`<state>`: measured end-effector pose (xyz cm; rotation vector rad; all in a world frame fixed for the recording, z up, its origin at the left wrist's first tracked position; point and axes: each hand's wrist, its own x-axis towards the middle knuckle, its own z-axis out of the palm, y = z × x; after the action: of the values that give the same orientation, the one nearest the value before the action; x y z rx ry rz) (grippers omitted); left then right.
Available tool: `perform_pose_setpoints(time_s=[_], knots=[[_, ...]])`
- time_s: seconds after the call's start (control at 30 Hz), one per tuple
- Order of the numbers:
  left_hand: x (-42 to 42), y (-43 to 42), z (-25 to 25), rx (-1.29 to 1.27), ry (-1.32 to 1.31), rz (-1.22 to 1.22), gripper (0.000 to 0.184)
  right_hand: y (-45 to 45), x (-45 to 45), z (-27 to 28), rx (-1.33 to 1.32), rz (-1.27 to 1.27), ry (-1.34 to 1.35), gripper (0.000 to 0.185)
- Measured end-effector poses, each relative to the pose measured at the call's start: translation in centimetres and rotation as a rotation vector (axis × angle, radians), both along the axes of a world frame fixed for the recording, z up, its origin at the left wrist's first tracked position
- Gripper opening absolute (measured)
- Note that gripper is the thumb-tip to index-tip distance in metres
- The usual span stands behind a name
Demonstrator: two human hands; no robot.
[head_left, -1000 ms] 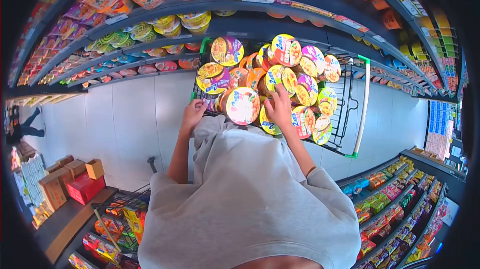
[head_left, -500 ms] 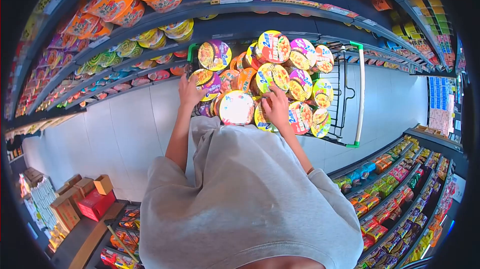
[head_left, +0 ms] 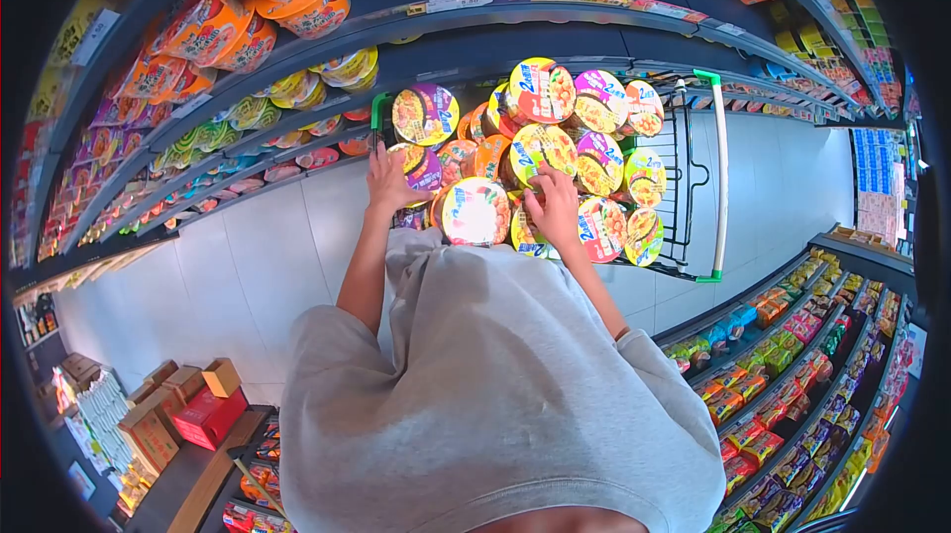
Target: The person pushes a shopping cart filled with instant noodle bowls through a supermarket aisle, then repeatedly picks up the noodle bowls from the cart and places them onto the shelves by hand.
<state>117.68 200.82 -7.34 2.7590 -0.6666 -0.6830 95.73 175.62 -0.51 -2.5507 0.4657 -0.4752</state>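
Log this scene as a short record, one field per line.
Setting: shop aisle with pale floor
Container: shopping cart, black wire with green corners and a pale handle
Contents: piled instant-noodle cups, lids mostly showing; one lid washed out by glare
Left hand: around the near-left side of a purple-and-yellow-lidded cup; grip unclear
Right hand: fingers bent at the lower edge of a yellow-lidded cup; grip unclear
Upper left: orange noodle tubs on a shelf
Lower left: red box beside cardboard boxes
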Motion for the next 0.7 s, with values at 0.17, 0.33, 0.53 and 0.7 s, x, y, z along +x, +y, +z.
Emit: perform_pose_setpoints(time_s=[0.17, 0.33, 0.53, 0.7], knots=[[-0.3, -0.4, 0.8, 0.082, 0.032, -0.068, 0.128, 0.2, 0.2, 0.2, 0.007, -0.019, 0.014, 0.022], [-0.5, -0.5, 1.1, 0.105, -0.007, -0.128, 0.126, 0.3, 0.2, 0.3, -0.001, -0.027, 0.007, 0.022], [-1.2, 0.0, 2.1, 0.066, -0.035, -0.073, 0.113, 0.4, 0.0, 0.0, 0.006, -0.024, -0.012, 0.022], [-1.9, 4.4, 4.0, -0.259, 0.016, 0.066, 0.099, 0.4, -1.0, -0.7, 0.067, -0.004, -0.052, 0.022]])
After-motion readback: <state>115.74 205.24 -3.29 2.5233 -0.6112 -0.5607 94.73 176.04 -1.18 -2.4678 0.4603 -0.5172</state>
